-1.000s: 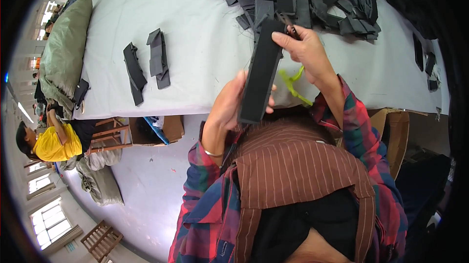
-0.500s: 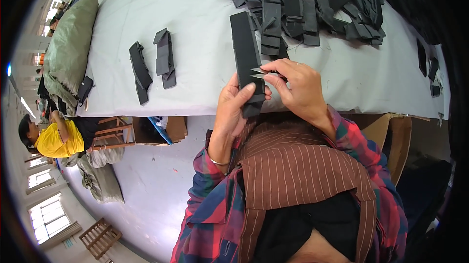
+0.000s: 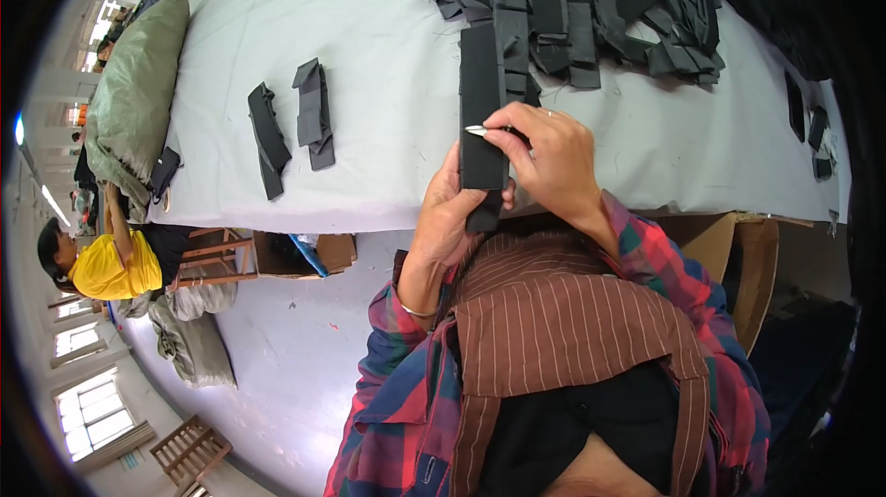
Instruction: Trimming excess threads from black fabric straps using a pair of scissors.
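Observation:
A long black fabric strip (image 3: pixel 482 91) stands out over the front of the white-covered table (image 3: pixel 378 128), its lower end gripped between the thumb and fingers of my left hand (image 3: pixel 448 211). My right hand (image 3: pixel 554 151) is closed on small thread snips; their pale, pointed blades (image 3: pixel 476 130) are together and lie over the strip's face. The rest of the snips is hidden in my fingers. Beyond the strip, a large heap of similar black strips (image 3: pixel 563 12) covers the table's far side. Two more folded black pieces, one (image 3: pixel 268 142) left of the other (image 3: pixel 315 114), lie to the left.
A stuffed green sack (image 3: pixel 138 82) lies along the table's left end. Past it is a person in a yellow top (image 3: pixel 115 266). Below the table edge stand cardboard boxes, one left (image 3: pixel 334 255) and one right (image 3: pixel 755 266). Dark scraps (image 3: pixel 819 128) lie at far right.
The strip has turned more upright and shifted slightly right, with my left thumb now lower on it. The snips' blades have gone from parted to together, and my right hand has moved up a little.

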The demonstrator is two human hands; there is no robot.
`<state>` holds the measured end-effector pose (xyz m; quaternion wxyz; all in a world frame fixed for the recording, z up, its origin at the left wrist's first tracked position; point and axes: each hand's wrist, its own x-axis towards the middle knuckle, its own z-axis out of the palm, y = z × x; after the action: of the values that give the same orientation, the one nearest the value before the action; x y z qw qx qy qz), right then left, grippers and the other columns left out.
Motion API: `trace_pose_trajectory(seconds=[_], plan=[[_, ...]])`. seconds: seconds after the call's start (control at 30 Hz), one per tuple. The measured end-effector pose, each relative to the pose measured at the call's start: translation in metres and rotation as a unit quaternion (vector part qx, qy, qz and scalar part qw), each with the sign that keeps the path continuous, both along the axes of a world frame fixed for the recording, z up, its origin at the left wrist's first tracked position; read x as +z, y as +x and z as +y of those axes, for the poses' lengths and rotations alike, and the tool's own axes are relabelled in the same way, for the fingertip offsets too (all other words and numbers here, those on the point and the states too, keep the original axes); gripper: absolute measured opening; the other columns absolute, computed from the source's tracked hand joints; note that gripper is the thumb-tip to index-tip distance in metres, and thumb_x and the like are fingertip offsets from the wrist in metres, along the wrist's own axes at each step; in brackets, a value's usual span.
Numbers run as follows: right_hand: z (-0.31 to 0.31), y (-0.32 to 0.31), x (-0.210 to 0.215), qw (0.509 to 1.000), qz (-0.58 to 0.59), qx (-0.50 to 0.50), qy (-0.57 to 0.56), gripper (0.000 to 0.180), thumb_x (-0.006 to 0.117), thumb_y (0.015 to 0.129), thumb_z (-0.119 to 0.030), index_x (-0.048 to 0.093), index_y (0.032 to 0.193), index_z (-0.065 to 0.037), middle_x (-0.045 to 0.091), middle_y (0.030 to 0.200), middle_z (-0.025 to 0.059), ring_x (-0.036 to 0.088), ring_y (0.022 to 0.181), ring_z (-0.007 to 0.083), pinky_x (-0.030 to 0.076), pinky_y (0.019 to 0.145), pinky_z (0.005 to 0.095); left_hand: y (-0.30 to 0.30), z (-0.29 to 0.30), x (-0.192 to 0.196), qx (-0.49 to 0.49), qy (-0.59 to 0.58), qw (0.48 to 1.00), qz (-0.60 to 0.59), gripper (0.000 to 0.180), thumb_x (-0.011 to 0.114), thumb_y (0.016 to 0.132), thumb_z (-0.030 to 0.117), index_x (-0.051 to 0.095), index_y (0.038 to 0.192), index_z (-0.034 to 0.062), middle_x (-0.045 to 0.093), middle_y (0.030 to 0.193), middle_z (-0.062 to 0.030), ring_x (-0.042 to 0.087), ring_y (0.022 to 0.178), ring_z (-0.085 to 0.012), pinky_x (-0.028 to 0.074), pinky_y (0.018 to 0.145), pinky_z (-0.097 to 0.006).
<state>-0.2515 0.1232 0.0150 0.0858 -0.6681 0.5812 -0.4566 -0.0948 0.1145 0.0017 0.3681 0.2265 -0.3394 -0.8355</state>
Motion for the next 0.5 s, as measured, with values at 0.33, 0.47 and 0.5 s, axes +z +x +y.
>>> trace_pose_trajectory(seconds=[0.33, 0.47, 0.5], plan=[[0.009, -0.017, 0.007, 0.997, -0.075, 0.014, 0.005, 0.016, 0.067, 0.082, -0.018, 0.065, 0.095, -0.01, 0.064, 0.078, 0.0042, 0.061, 0.063, 0.0202, 0.045, 0.056, 0.0299, 0.002, -0.006, 0.001, 0.092, -0.014, 0.995, 0.023, 0.024, 0.056, 0.09, 0.012, 0.05, 0.111, 0.0008, 0.052, 0.105, -0.0133, 0.05, 0.071, -0.0182, 0.044, 0.062, -0.029], [0.013, -0.016, 0.013, 0.999, -0.006, 0.03, 0.017, 0.018, 0.065, 0.081, -0.013, 0.065, 0.098, -0.007, 0.066, 0.083, 0.0078, 0.062, 0.073, 0.0232, 0.046, 0.065, 0.0303, 0.003, -0.005, 0.003, 0.09, -0.017, 0.996, 0.018, 0.024, 0.056, 0.091, 0.012, 0.05, 0.111, 0.0006, 0.051, 0.105, -0.0134, 0.049, 0.07, -0.018, 0.043, 0.061, -0.029], [0.012, -0.016, 0.012, 1.0, -0.002, 0.025, 0.003, 0.018, 0.066, 0.08, -0.014, 0.066, 0.098, -0.008, 0.065, 0.082, 0.0072, 0.062, 0.072, 0.0241, 0.046, 0.064, 0.0315, 0.002, -0.005, 0.004, 0.089, -0.014, 0.996, 0.02, 0.024, 0.056, 0.091, 0.012, 0.05, 0.11, 0.0004, 0.051, 0.105, -0.0132, 0.049, 0.07, -0.0178, 0.043, 0.061, -0.029]])
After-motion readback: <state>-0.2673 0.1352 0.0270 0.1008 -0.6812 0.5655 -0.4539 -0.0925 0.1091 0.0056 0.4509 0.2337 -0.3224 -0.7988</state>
